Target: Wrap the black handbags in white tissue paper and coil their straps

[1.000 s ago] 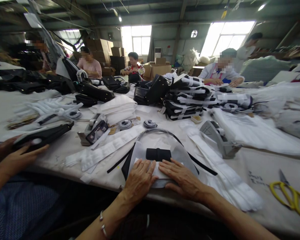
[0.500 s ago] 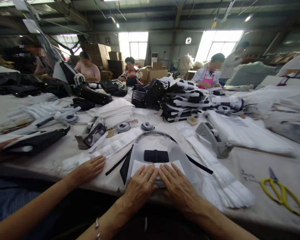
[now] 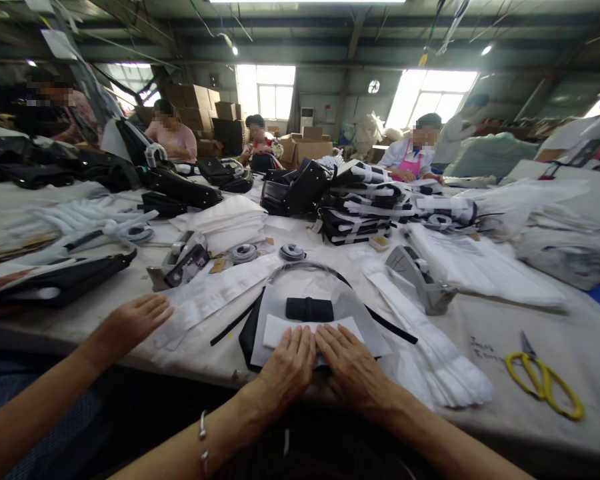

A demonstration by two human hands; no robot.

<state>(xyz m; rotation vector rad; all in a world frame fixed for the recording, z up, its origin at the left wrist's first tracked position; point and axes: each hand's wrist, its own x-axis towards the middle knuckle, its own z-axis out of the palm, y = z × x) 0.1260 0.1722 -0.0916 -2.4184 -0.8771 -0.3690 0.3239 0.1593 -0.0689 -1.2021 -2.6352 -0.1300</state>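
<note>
Directly in front of me lies a black handbag (image 3: pixel 251 337) with its strap looped toward the far side. A translucent white sheet (image 3: pixel 276 303) covers most of it, and a black strap-like piece (image 3: pixel 309 309) lies on top. Across the near part is a folded white foam pad (image 3: pixel 276 331). My left hand (image 3: pixel 286 363) rests flat on this pad, fingers stretched forward. Beside it my right hand (image 3: pixel 353 367) lies flat too, the fingertips of both hands almost meeting. The thumbs are partly hidden at the bag's near edge.
Yellow-handled scissors (image 3: pixel 545 383) lie at right. Tape dispensers stand right (image 3: pixel 423 280) and left (image 3: pixel 180 259); white strips (image 3: pixel 440 357) run alongside the bag. A co-worker's hand (image 3: pixel 130 327) reaches in from the left near a black bag (image 3: pixel 70 280). Wrapped bags (image 3: pixel 355 223) are stacked behind.
The co-worker's hand has drawn back to the left, off the white strips. My hands stay pressed on the foam pad, with only a slight shift. The view has turned a little.
</note>
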